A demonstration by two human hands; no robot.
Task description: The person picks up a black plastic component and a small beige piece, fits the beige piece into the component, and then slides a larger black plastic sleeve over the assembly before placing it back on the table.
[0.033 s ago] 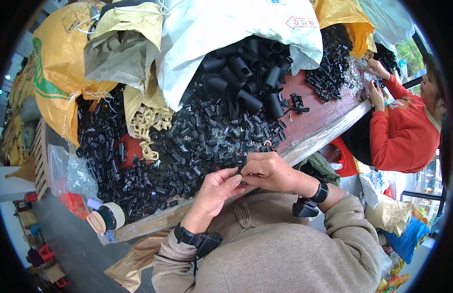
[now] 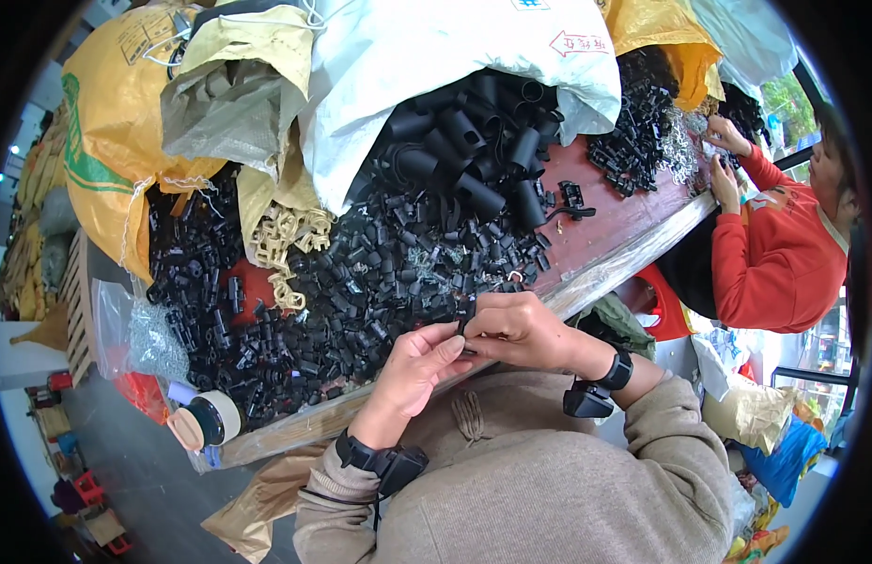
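My left hand (image 2: 413, 368) and my right hand (image 2: 517, 329) meet at the table's near edge, in front of my body. Between their fingertips is a small black plastic part (image 2: 462, 331), mostly covered by the fingers, so its exact shape does not show. Both hands are closed on it in a pinch. Just beyond them spreads a heap of small black plastic parts (image 2: 361, 282), with some small shiny metal pieces among them. Large black tubes (image 2: 478, 195) lie at the mouth of a white woven sack (image 2: 408, 66) behind the heap.
Cream-coloured clips (image 2: 288, 235) spill from a bag left of centre. A yellow sack (image 2: 112, 141) and a clear bag of metal pieces (image 2: 157, 338) stand at left, near a tape roll (image 2: 210, 418). At right, a person in red (image 2: 774, 254) handles parts at the same table.
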